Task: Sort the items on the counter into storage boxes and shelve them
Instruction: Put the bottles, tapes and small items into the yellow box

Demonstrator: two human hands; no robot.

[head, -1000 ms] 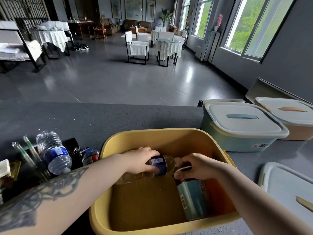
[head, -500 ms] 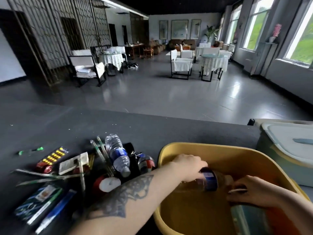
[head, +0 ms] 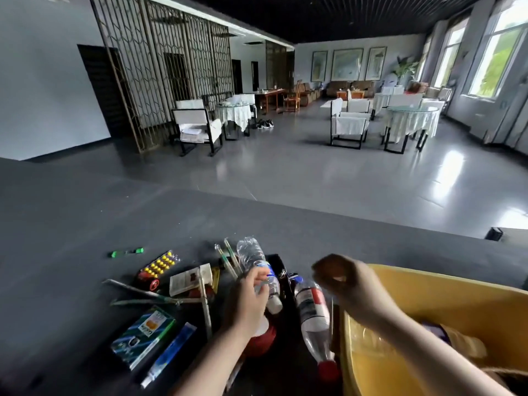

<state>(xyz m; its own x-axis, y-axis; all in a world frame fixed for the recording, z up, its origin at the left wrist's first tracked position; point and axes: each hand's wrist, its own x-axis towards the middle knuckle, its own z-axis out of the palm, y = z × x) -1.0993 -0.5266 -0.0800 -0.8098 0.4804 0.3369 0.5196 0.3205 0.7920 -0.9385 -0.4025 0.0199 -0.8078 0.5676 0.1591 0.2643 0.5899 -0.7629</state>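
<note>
A clear water bottle [head: 255, 261] with a blue label lies on the dark counter [head: 85, 218] among loose items. My left hand [head: 250, 298] grips it near its neck, fingers curled over it. A bottle with a red cap and a red and white label [head: 311, 308] lies beside the yellow storage box [head: 434, 284]. My right hand [head: 347, 281] hovers over that bottle and the box's left rim, blurred, fingers curled, nothing visible in it. An amber bottle [head: 460, 345] lies inside the box.
Left of the bottles lie a blister of yellow pills [head: 161, 264], a white card [head: 190, 278], thin tubes [head: 228, 260], a green carton [head: 143, 335], a blue tube [head: 171, 352], a red-lidded thing [head: 260, 340] and a small green piece [head: 125, 252]. Beyond the counter is a hall with chairs and tables.
The view has swung left. Both hands came out of the yellow box, leaving the amber bottle inside. My left hand took hold of the water bottle; my right hand rose over the box's left rim.
</note>
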